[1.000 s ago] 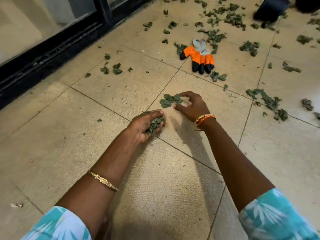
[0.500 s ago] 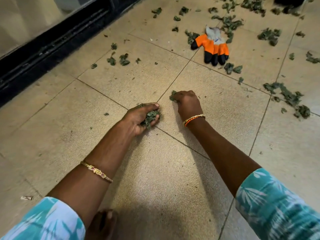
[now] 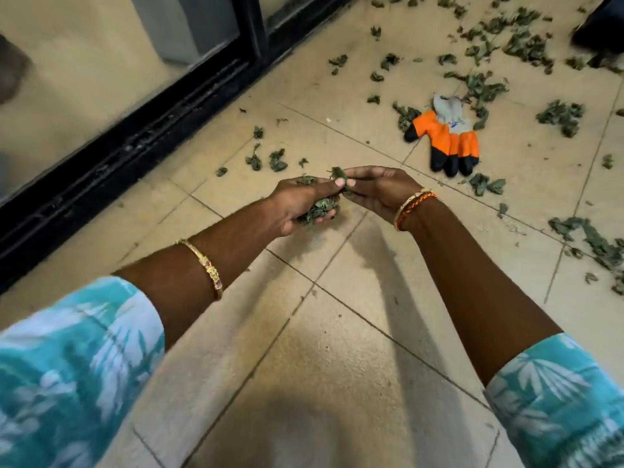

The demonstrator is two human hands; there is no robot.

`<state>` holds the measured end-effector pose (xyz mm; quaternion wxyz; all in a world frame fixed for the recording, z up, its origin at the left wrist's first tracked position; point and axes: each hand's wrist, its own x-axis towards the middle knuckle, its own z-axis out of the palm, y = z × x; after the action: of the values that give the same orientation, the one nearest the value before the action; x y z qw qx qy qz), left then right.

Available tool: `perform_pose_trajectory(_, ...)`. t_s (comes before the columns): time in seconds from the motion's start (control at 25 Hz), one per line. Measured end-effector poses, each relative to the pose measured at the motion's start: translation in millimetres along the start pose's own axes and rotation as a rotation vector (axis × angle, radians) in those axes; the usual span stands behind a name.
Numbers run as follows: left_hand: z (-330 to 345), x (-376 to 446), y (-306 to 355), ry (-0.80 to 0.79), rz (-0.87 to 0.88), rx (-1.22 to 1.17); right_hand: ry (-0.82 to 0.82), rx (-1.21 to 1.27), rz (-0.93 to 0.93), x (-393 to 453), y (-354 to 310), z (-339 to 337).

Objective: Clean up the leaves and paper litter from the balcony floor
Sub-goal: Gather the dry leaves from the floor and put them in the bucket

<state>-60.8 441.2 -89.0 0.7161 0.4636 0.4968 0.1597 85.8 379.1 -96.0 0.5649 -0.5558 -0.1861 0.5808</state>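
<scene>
My left hand (image 3: 300, 206) is raised above the tiled floor (image 3: 337, 349) and grips a clump of dried green leaves (image 3: 319, 209) in its curled fingers. My right hand (image 3: 374, 189) meets it from the right, its fingertips pinching a few leaves (image 3: 337, 172) against the left hand's fingers. Loose leaves lie scattered on the floor: a small group (image 3: 266, 158) to the left, a trail (image 3: 594, 243) at the right edge, and thicker piles (image 3: 526, 45) at the far right.
An orange, black and grey work glove (image 3: 449, 140) lies on the tiles beyond my hands. A black sliding door track (image 3: 135, 143) runs diagonally along the left. A dark object (image 3: 604, 25) sits at the top right corner.
Both hands have lifted off the floor and come together. The right hand picked up the small leaf pile it was covering and now holds it against the left hand's clump.
</scene>
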Motion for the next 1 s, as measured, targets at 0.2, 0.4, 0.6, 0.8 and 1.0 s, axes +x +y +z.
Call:
perform_pose_trajectory(0.2, -44, -7, 44, 0.053, 0.035, -0.022, -0.067, -0.111, 0.063, 24, -28, 63)
perform_pose_trajectory(0.4, -90, 5, 46, 0.204, 0.006, -0.173, -0.145, -0.368, 0.193, 57, -40, 105)
perform_pose_trajectory(0.6, -138, 26, -3, 0.200, -0.140, -0.337, 0.084, -1.202, -0.146, 113, -15, 107)
perform_pose_trajectory(0.8, -163, 30, -29, 0.226, -0.188, -0.406, -0.072, -1.570, -0.345, 142, 39, 119)
perform_pose_trajectory(1.0, -188, 29, -15, 0.235, -0.129, -0.390, -0.012, -1.686, -0.518, 160, 50, 113)
